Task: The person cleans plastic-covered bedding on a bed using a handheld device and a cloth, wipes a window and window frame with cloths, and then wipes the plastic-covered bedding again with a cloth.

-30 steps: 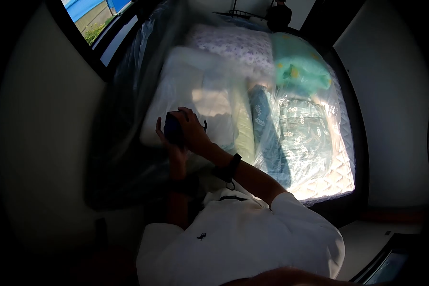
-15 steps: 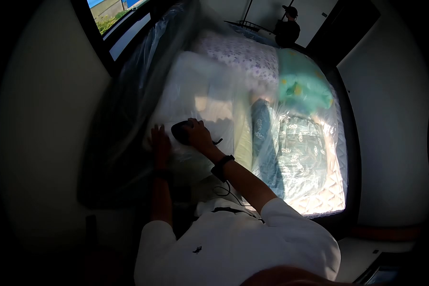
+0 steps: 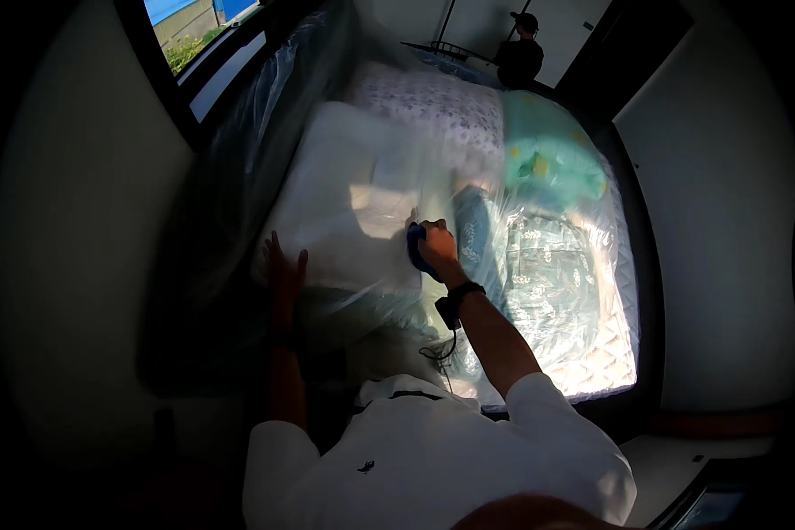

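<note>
My right hand (image 3: 438, 247) is wrapped around a dark blue rounded object (image 3: 417, 251), whose exact kind I cannot make out. That object is over the right edge of a folded white bedding piece (image 3: 327, 177), under or against clear plastic sheeting (image 3: 353, 305). Fingers spread, my left hand (image 3: 285, 263) rests at the lower left corner of the white bedding and holds nothing. A dark band with a small box and a cord sits on my right wrist.
Purple-flowered bedding (image 3: 433, 102), a green padded piece (image 3: 548, 155) and a dark green leaf-patterned bundle (image 3: 549, 265) lie on the quilted mattress (image 3: 605, 375). A window (image 3: 194, 40) is at upper left. Another person (image 3: 521, 55) in dark clothes and a cap is at the far end.
My right hand has moved right across the white bedding with the dark blue object. My left hand has shifted slightly left, its fingers now more clearly spread.
</note>
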Demonstrator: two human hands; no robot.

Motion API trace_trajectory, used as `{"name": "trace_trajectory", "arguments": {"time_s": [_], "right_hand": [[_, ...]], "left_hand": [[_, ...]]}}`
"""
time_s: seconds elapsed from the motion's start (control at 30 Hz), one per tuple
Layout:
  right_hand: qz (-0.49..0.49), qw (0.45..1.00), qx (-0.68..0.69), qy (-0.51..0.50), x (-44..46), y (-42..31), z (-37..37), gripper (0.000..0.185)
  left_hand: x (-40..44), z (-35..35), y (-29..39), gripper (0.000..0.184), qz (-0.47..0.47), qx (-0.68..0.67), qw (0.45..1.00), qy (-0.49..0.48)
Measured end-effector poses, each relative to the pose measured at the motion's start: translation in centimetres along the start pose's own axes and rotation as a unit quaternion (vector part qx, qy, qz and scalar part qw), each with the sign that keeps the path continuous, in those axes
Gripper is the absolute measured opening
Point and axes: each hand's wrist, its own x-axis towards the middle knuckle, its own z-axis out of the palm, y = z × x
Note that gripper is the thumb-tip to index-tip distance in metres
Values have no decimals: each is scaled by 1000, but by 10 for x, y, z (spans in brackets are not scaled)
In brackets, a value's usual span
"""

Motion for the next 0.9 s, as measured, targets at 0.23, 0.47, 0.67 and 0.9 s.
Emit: {"name": "trace_trajectory", "arguments": {"time_s": [0.23, 0.47, 0.67, 0.9], "right_hand": [[-83, 908, 385, -140, -3, -84, 36, 39], [-48, 969, 115, -213, -36, -62, 33, 39], [-178, 948, 76, -253, -46, -15, 88, 35], [-263, 932, 126, -216, -66, -14, 109, 29]], "left_hand": [[-22, -26, 123, 106, 59, -261, 952, -152], [10, -38, 94, 69, 94, -83, 986, 109], [31, -7, 64, 76, 22, 40, 999, 26], [-19, 32, 90, 68, 200, 183, 954, -128]]}}
